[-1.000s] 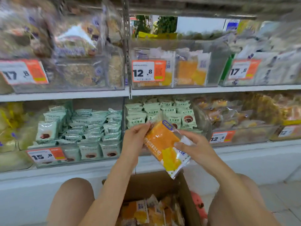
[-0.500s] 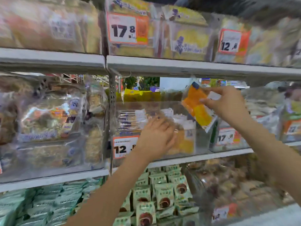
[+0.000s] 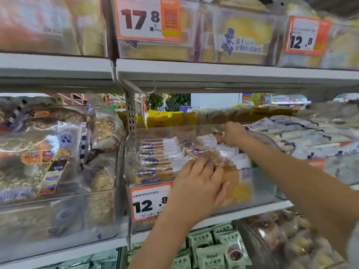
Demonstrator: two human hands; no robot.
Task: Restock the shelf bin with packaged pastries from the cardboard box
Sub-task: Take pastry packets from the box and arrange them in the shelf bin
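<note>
Since half a second back, right hand (image 3: pixel 232 133) has dropped from above the bin (image 3: pixel 260 193) to its back rim, lowering the pastry (image 3: pixel 218 135) in; left hand (image 3: pixel 202 183) stays on the front row. Right fingers are curled, pinching the pack's top edge, most of the pack hidden behind the hand. Left hand lies flat, fingers nearly straight and close together, pressing the packs (image 3: pixel 155 162) under it toward the bin front to open a slot behind. Judging by the look: packs are light, soft bread in slick crinkly film, easy to crush and prone to slide. Best held by the sealed end or lightly across the flat faces, no squeezing the middle. Price tag (image 3: pixel 147 202) sits just left of the left hand. Box not in view.
</note>
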